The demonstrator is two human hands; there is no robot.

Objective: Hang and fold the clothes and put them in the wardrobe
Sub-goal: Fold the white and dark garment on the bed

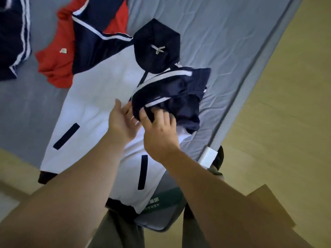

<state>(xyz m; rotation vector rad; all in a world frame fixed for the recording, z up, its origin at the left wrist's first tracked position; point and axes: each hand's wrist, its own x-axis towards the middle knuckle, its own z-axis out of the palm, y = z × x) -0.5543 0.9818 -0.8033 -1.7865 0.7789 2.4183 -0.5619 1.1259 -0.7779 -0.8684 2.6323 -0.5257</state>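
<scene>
Pinching the bunched navy sleeve (179,97) at its cuff with left hand (123,122) and right hand (159,135), over the white jacket (93,104) spread on the bed (223,42). Probably light, limp, slippery; best held by cuff or seams.

The left forearm (75,185) and the right forearm (206,185) were bare along all their visible length, broad and heavy near the lens; the left hand (121,126) and the right hand (161,138) were bare too; below them the legs were in loose trousers (114,230), seemingly dull grey-olive, though that part was dim and blurred; the cloth showed soft creases.
</scene>
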